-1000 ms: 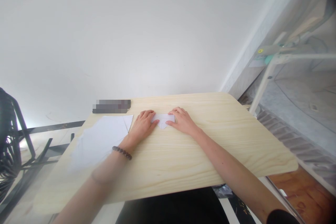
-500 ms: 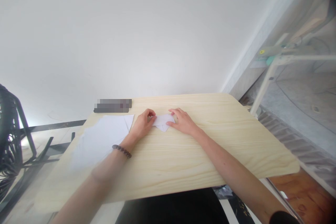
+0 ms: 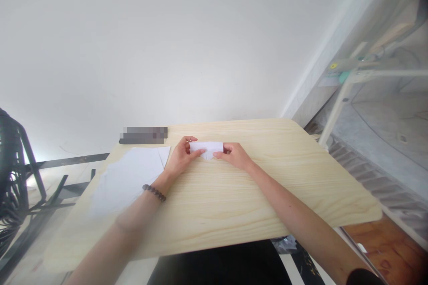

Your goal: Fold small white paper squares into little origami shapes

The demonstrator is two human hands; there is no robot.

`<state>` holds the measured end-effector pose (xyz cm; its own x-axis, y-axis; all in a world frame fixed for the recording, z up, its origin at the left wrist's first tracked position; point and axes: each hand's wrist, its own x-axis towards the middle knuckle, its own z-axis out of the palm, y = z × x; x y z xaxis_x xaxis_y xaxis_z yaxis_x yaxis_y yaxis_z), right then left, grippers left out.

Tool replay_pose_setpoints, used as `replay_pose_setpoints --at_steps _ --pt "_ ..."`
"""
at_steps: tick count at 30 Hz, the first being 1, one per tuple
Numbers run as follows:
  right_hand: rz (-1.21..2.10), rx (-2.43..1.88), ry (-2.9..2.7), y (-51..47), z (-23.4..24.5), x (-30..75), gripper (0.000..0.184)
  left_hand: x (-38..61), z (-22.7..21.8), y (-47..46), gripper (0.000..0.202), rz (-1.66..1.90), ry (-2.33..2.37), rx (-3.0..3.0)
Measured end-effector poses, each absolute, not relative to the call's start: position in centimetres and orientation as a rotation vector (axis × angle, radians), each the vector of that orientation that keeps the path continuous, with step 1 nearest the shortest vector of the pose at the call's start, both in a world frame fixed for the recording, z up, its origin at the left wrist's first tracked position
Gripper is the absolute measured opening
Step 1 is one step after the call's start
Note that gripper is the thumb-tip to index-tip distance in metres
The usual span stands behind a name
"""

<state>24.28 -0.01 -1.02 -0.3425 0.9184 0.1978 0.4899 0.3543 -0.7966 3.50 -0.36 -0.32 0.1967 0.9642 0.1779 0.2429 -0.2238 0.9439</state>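
Observation:
A small folded sheet of white paper (image 3: pixel 206 146) is held between my two hands over the middle of the table. Its upper edge runs straight across, and a pointed flap shows along the lower side. My left hand (image 3: pixel 183 153) grips the left end, thumb pressed on the front and fingers partly behind. At the other end, my right hand (image 3: pixel 234 155) pinches the paper with the thumb in front and the fingers curled behind it. Hidden fingers keep me from seeing the paper's back.
Spread white sheets (image 3: pixel 132 176) lie on the left of the wooden table (image 3: pixel 234 211). A dark pixelated object (image 3: pixel 143 136) sits at the back left edge. The wall (image 3: pixel 200 53) rises behind. A black chair (image 3: pixel 20 164) stands left, and a white metal frame (image 3: pixel 341 102) stands right.
The paper has tilted up, its upper edge now straight and facing me. My left thumb has slid right onto its front, and my right fingers have curled behind it.

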Motion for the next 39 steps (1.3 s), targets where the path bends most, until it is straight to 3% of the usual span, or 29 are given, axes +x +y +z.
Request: replay_pose_setpoints --at_steps 39 --pt "0.720 -1.258 -1.994 -0.4 -1.0 23.6 0.032 3.3 0.3 0.0 0.048 0.916 1.214 1.683"
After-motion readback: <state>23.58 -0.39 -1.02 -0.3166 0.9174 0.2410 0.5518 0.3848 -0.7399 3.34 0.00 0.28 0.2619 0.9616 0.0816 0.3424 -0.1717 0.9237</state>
